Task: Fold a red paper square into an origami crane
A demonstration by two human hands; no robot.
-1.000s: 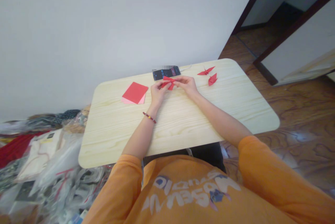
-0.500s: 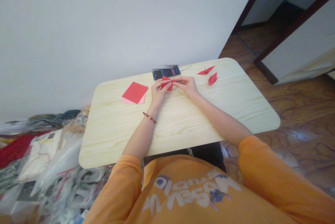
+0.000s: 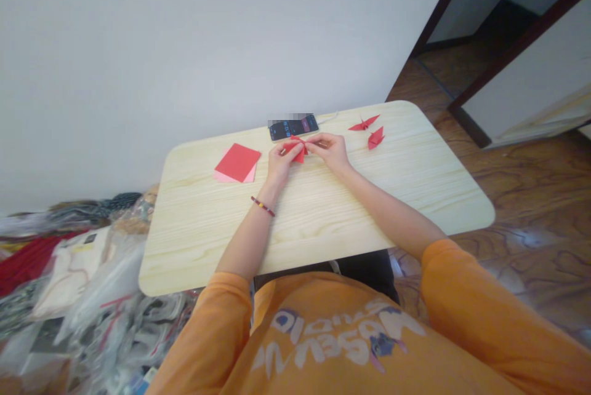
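Note:
Between my two hands is a folded piece of red origami paper [image 3: 299, 155], partly covered by the fingers. My left hand [image 3: 279, 161] pinches its left side between thumb and fingers. From the right, my right hand [image 3: 332, 150] pinches its edge with the fingertips. Just behind the hands lies a phone [image 3: 292, 128] with a lit dark screen. A small stack of square paper, a red sheet [image 3: 237, 162] over a pink sheet [image 3: 222, 177], rests left of my left hand. Right of my right hand lie a red paper crane [image 3: 364, 123] and a second folded red paper figure [image 3: 375, 138].
The light wooden table [image 3: 323, 216] has rounded corners and stands by a white wall [image 3: 207, 32]. A white cable [image 3: 330, 117] runs from the phone. Plastic bags and clothes [image 3: 92, 284] are piled on the floor at left. A doorway opens at the upper right.
The red paper between my hands has altered in shape, with its points now spread more apart. Both hands stay at nearly the same place.

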